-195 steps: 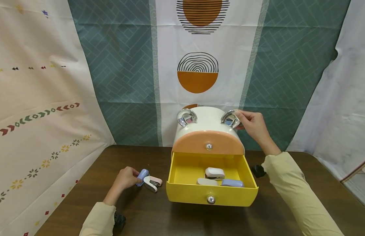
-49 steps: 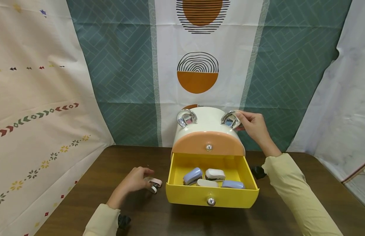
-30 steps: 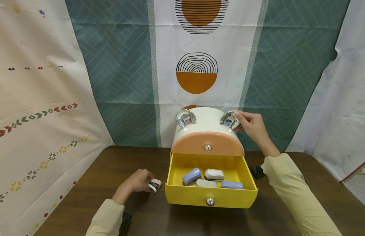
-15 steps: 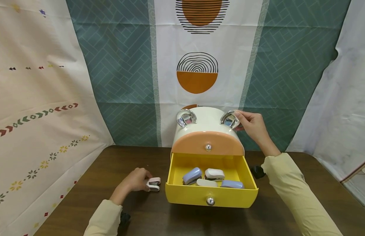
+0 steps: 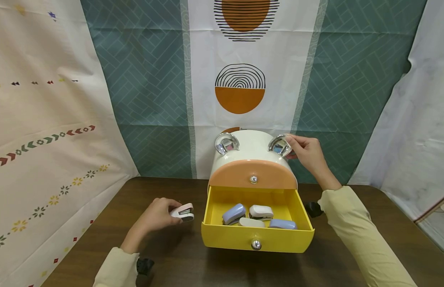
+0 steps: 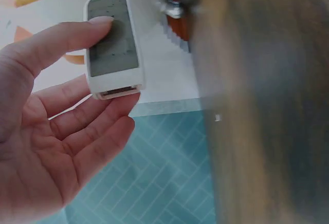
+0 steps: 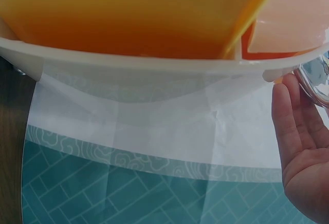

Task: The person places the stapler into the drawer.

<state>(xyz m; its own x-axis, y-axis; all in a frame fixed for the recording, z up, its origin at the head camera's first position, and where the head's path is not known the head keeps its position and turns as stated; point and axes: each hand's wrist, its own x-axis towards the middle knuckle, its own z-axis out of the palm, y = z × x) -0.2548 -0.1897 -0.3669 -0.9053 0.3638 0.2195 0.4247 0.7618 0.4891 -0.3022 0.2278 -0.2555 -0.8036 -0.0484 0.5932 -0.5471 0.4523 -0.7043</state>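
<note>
My left hand (image 5: 155, 214) pinches a small white and pink stapler (image 5: 183, 212) just above the table, left of the pulled-out drawer. In the left wrist view its grey underside (image 6: 114, 41) faces the camera, thumb pressed on it and fingers behind. My right hand (image 5: 309, 156) holds the shiny silver right ear (image 5: 280, 144) of a white animal-shaped drawer box (image 5: 252, 145). From the right wrist view, the right fingertips (image 7: 290, 88) meet the ear's edge. Inside the yellow drawer (image 5: 229, 238) lie a tilted lavender stapler (image 5: 234, 213), another lavender stapler (image 5: 283, 224) and white staplers (image 5: 261, 211).
A peach upper drawer (image 5: 236, 174) with a silver knob (image 5: 253, 179) is closed above the yellow one. The box stands on a dark wooden table (image 5: 178, 259). Patterned cloths (image 5: 146, 99) hang behind and at both sides.
Earlier my left hand held a lavender stapler, now in the yellow drawer. Since then it has gripped the white and pink stapler and lifted it. My right hand has stayed on the ear.
</note>
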